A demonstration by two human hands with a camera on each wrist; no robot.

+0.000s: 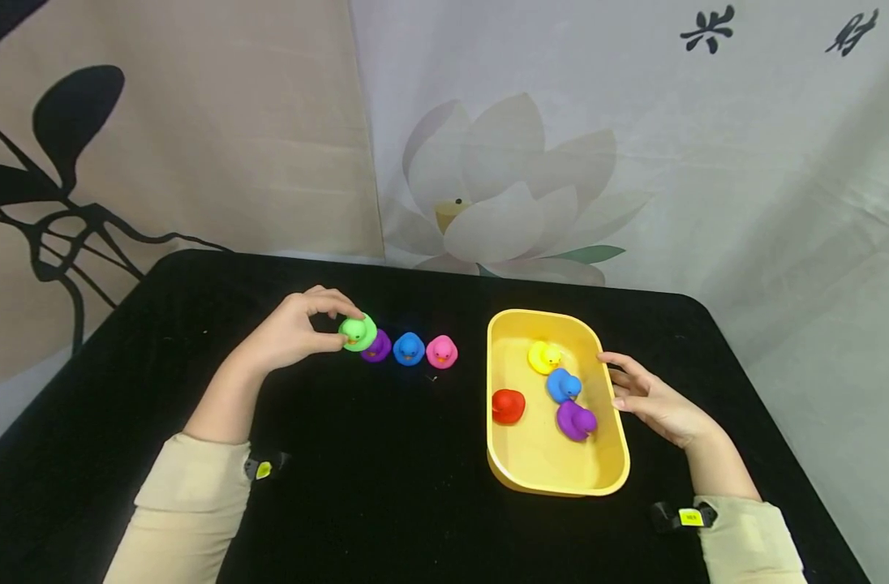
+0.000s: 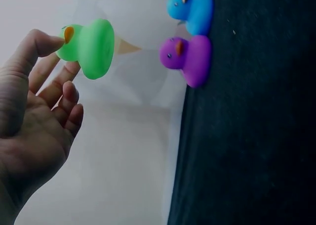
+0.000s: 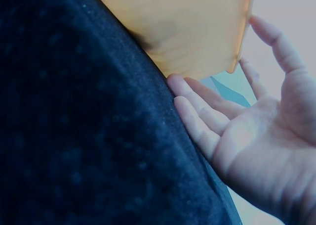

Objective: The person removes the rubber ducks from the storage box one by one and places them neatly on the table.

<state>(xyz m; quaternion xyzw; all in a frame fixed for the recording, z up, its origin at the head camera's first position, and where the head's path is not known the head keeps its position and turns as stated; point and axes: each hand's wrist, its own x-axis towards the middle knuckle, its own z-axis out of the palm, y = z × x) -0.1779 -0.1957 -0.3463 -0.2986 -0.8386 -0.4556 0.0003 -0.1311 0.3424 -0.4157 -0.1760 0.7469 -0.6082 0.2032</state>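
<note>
My left hand point(image 1: 296, 326) pinches a green rubber duck point(image 1: 358, 332) between thumb and fingers. In the left wrist view the green duck point(image 2: 94, 48) is raised clear of the black cloth, its base facing the row of ducks. That row runs to the right: a purple duck point(image 1: 376, 347), partly covered by the green one in the head view, then a blue duck point(image 1: 409, 349) and a pink duck point(image 1: 442, 352). At the right side of a yellow tub point(image 1: 539, 474), my right hand point(image 1: 652, 401) rests with extended fingers; its thumb point(image 3: 274, 39) is at the rim.
Inside the tub sit a yellow duck point(image 1: 543, 357), another blue duck point(image 1: 564, 385), another purple duck point(image 1: 577, 421) and a red duck point(image 1: 508, 406) by the left wall. Black cloth point(image 1: 357, 487) covers the table. A printed curtain point(image 1: 269, 122) hangs behind its far edge.
</note>
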